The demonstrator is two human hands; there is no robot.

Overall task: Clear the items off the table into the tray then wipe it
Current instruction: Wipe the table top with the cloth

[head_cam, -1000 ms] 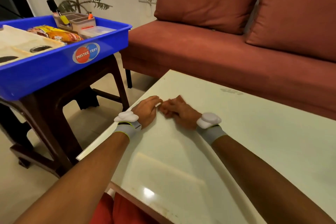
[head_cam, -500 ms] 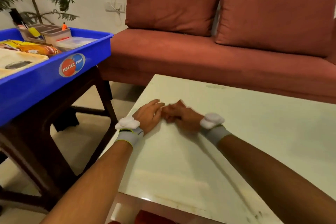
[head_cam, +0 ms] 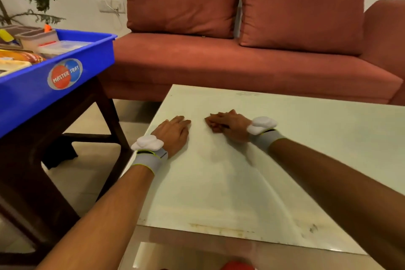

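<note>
Apart now, both hands (left, right) lie flat, empty, near table edge.

Two flat hands apart on pale table

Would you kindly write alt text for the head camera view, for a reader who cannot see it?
Two bare hands, the left hand and the right hand, rest palm-down and apart on a pale glossy table, holding nothing. A blue tray filled with items sits on a dark stand to the left, and a red sofa stands behind the table.
</note>
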